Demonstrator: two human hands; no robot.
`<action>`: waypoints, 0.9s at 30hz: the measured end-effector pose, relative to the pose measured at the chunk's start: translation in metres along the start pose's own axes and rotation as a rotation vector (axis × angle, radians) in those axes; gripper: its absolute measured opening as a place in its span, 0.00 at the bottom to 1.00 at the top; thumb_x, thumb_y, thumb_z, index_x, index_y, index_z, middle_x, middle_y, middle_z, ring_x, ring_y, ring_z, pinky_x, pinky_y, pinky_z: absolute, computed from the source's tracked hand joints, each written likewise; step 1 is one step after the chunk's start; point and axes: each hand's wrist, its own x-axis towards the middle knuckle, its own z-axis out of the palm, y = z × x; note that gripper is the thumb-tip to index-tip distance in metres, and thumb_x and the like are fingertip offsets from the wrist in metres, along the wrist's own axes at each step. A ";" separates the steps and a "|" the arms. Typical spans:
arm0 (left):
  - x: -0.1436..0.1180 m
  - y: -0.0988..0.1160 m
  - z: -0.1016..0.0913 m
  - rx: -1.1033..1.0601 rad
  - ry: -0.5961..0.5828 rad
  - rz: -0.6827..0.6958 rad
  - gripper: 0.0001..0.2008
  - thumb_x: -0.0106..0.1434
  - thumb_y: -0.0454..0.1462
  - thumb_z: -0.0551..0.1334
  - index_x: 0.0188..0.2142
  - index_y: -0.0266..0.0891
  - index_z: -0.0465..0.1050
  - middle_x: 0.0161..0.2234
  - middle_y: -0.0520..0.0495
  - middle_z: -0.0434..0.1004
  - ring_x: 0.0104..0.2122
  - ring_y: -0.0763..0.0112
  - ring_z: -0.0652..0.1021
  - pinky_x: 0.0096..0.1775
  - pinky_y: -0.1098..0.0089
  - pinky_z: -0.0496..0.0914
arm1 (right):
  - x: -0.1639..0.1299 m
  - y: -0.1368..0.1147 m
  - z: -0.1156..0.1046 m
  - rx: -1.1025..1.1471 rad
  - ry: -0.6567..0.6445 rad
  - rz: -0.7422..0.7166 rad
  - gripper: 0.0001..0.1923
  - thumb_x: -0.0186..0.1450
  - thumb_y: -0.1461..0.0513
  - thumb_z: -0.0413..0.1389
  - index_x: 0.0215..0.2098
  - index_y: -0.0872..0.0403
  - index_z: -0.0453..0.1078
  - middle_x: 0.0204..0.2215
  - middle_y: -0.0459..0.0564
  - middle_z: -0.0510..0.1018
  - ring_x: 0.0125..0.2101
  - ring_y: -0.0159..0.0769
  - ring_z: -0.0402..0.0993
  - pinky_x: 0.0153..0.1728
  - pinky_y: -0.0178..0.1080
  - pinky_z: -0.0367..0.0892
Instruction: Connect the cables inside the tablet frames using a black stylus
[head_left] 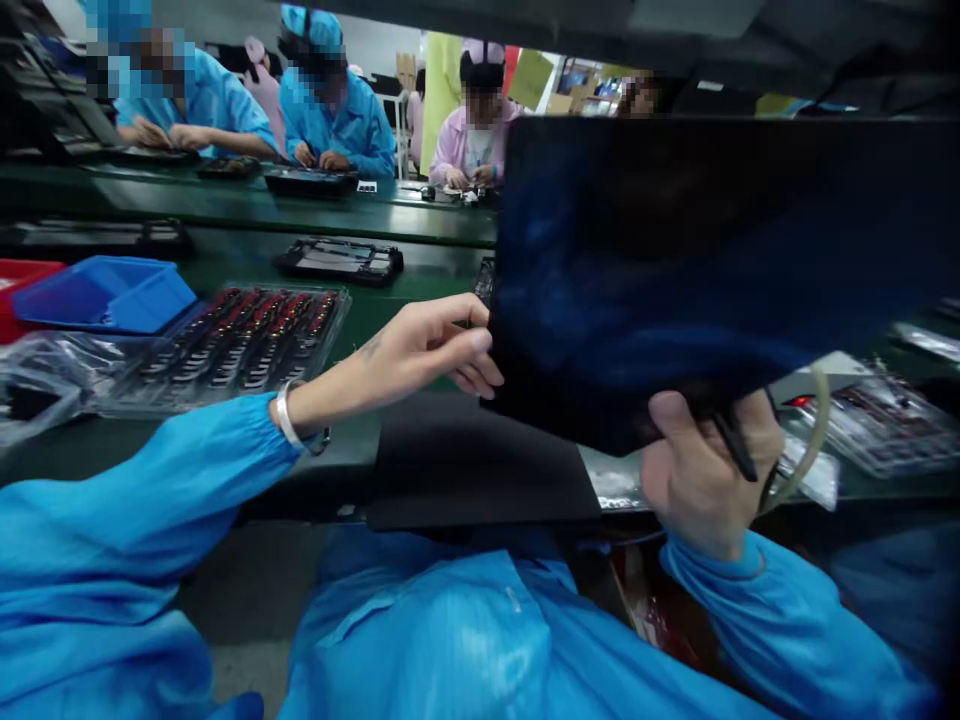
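Note:
A large, glossy dark panel (645, 270), flat and thin like a screen, is raised in front of me, tilted. My left hand (442, 350) is closed at its lower left edge, thumb and fingertips against the corner. At the bottom edge, my right hand (709, 465) is closed with the thumb against the panel. A slim black pen-like tool (739, 445) sticks out between the right fingers; its far end is hidden. Behind that wrist curves a pale tube (817, 430). Below the panel, a matte black sheet or mat (480, 465) lies on the bench.
To the left are a clear tray of small parts (255, 335), a blue bin (109, 295) and a red bin (22, 275). Another parts tray (885, 415) sits right. A black device frame (341, 258) lies ahead. Several co-workers sit across the green bench (435, 270).

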 end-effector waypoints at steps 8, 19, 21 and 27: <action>-0.004 -0.004 0.016 0.076 0.199 0.024 0.17 0.72 0.44 0.61 0.30 0.38 0.64 0.18 0.54 0.75 0.14 0.79 0.74 0.17 0.82 0.66 | 0.003 -0.010 0.005 0.196 -0.058 0.428 0.13 0.61 0.61 0.67 0.45 0.48 0.80 0.51 0.47 0.83 0.56 0.41 0.77 0.63 0.45 0.70; 0.004 -0.033 0.012 -0.184 0.217 -0.303 0.23 0.72 0.46 0.62 0.24 0.35 0.63 0.18 0.51 0.74 0.14 0.83 0.71 0.17 0.83 0.61 | 0.003 0.016 -0.002 0.158 -0.361 0.600 0.11 0.70 0.57 0.58 0.49 0.43 0.78 0.45 0.45 0.86 0.50 0.41 0.82 0.59 0.48 0.75; 0.004 -0.036 0.012 -0.188 0.218 -0.306 0.24 0.70 0.48 0.63 0.24 0.35 0.63 0.19 0.51 0.74 0.14 0.83 0.71 0.17 0.83 0.62 | 0.002 0.018 -0.002 0.144 -0.359 0.596 0.11 0.70 0.57 0.58 0.50 0.43 0.77 0.43 0.44 0.86 0.50 0.40 0.82 0.60 0.51 0.74; 0.003 -0.044 0.012 -0.181 0.208 -0.283 0.23 0.72 0.47 0.62 0.25 0.36 0.63 0.18 0.50 0.75 0.14 0.82 0.72 0.16 0.82 0.62 | 0.004 0.016 0.002 0.128 -0.289 0.659 0.11 0.67 0.56 0.62 0.47 0.45 0.79 0.45 0.48 0.85 0.51 0.43 0.82 0.59 0.47 0.74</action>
